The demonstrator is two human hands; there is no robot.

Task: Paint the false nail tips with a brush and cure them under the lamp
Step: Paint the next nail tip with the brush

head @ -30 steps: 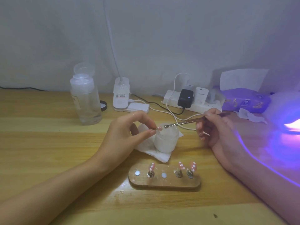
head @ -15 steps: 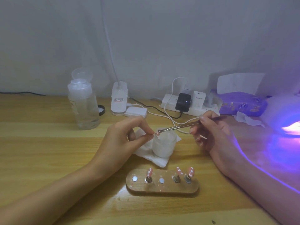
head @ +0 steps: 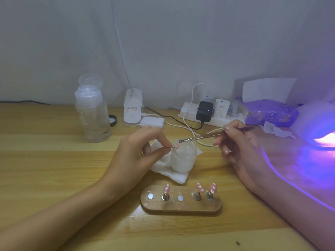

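Left hand (head: 137, 151) — pinch on nail tip (head: 175, 146); right hand (head: 237, 147) — brush (head: 203, 137)

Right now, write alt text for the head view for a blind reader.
A person's left hand pinches a small pink false nail tip by a frosted white jar, while the right hand holds a thin metal-handled brush close to it. Nearer, an oval wooden stand carries three pink tips; a purple-glowing curing lamp sits at far right.
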